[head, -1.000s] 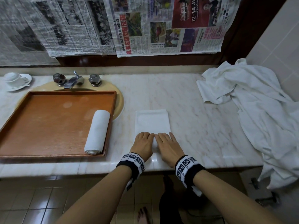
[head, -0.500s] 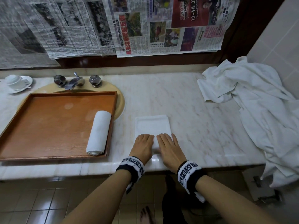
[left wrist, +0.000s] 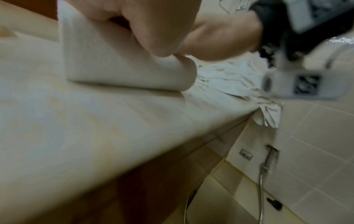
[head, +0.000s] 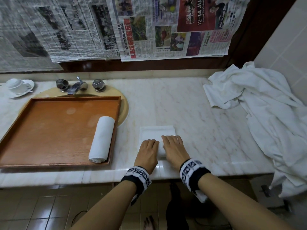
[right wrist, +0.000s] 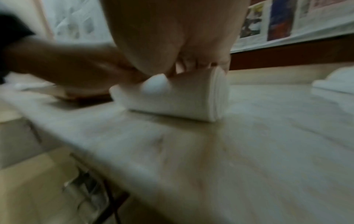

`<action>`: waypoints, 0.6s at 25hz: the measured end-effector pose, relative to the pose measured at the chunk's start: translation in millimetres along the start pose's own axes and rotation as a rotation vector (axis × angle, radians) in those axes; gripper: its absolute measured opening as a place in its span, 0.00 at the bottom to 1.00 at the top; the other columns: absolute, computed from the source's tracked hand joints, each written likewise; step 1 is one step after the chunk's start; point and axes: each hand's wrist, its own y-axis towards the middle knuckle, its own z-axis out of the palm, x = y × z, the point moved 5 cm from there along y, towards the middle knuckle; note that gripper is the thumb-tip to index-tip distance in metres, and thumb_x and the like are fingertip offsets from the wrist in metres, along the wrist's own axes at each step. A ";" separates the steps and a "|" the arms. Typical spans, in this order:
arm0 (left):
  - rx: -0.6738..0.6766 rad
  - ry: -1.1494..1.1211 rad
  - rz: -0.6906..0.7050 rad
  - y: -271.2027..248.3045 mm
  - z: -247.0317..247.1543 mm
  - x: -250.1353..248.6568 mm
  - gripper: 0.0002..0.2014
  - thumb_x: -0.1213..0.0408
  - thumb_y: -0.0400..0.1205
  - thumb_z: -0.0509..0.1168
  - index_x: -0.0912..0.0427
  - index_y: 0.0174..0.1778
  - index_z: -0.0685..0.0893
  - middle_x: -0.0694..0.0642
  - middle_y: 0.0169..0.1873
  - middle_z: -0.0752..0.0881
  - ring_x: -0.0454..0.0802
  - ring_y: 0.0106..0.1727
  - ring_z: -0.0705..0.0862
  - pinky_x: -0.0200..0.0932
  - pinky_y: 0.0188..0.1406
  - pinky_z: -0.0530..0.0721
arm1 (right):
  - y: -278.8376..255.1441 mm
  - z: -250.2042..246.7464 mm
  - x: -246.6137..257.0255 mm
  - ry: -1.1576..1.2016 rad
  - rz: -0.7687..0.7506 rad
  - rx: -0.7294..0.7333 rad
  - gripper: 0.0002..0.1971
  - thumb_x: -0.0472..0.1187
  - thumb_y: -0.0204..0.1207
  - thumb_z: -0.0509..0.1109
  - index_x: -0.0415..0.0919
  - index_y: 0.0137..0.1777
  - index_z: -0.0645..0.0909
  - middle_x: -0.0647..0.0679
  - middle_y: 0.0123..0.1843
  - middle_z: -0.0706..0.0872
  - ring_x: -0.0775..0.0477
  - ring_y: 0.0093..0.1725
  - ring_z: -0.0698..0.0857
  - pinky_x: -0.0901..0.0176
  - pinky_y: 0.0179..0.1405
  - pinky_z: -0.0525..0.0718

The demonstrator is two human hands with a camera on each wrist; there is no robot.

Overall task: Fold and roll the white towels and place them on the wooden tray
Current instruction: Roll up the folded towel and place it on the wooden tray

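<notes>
Both hands lie side by side, palms down, on a partly rolled towel (head: 162, 151) near the front edge of the marble counter (head: 199, 113). The left hand (head: 147, 151) covers the roll's left half and the right hand (head: 174, 149) its right half, the fingers of each reaching forward over the top of the roll. From the head view the fingers look fairly straight, pressing on the cloth; the wrist views are blurred, and whether the fingertips hook over the far side of the roll cannot be told. The right wrist view shows the roll's end with its layered edges (right wrist: 218, 95) resting on the counter. Beyond the fingers the still-flat part of the towel (head: 157, 131) lies spread on the marble. To the left, a wooden tray (head: 49, 130) sits over the basin (head: 124, 112), and one finished roll (head: 102, 138) lies inside it along its right wall. Behind the tray stands a tap (head: 77, 87), and at far left a cup (head: 15, 83) sits on a saucer. A heap of white cloth (head: 265, 113) is piled at the counter's right end and hangs over its edge. Newspaper sheets (head: 116, 27) hang on the wall behind.
</notes>
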 end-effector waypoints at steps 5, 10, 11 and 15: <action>0.232 0.092 -0.095 44.1 -10.8 3.3 0.16 0.72 0.78 0.57 0.61 0.61 0.78 0.57 0.61 0.79 0.55 0.62 0.76 0.43 0.66 0.70 | -24.5 25.6 11.2 -0.131 -0.020 0.022 0.46 0.29 0.53 0.66 0.30 0.78 0.59 0.34 0.75 0.73 0.33 0.76 0.72 0.34 0.78 0.64; 0.110 0.146 -0.063 22.9 -10.6 -9.4 0.30 0.66 0.73 0.56 0.68 0.73 0.72 0.64 0.67 0.75 0.62 0.68 0.73 0.55 0.79 0.66 | 13.3 7.6 -2.9 -0.144 -0.022 0.140 0.45 0.33 0.71 0.69 0.35 0.84 0.47 0.39 0.82 0.58 0.37 0.83 0.56 0.38 0.83 0.46; 0.172 0.197 -0.071 19.9 -4.7 -7.3 0.35 0.65 0.71 0.57 0.70 0.78 0.66 0.67 0.72 0.71 0.65 0.74 0.68 0.59 0.83 0.57 | 19.9 4.7 -4.2 -0.152 -0.033 0.165 0.44 0.33 0.72 0.69 0.37 0.84 0.47 0.40 0.82 0.57 0.37 0.82 0.56 0.40 0.83 0.45; 0.407 0.363 -0.130 46.2 7.4 6.8 0.45 0.60 0.73 0.64 0.67 0.83 0.49 0.65 0.79 0.57 0.66 0.81 0.55 0.60 0.84 0.44 | 49.3 -6.6 -12.4 -0.178 -0.064 0.220 0.45 0.37 0.67 0.76 0.38 0.81 0.55 0.41 0.76 0.65 0.40 0.76 0.65 0.44 0.80 0.56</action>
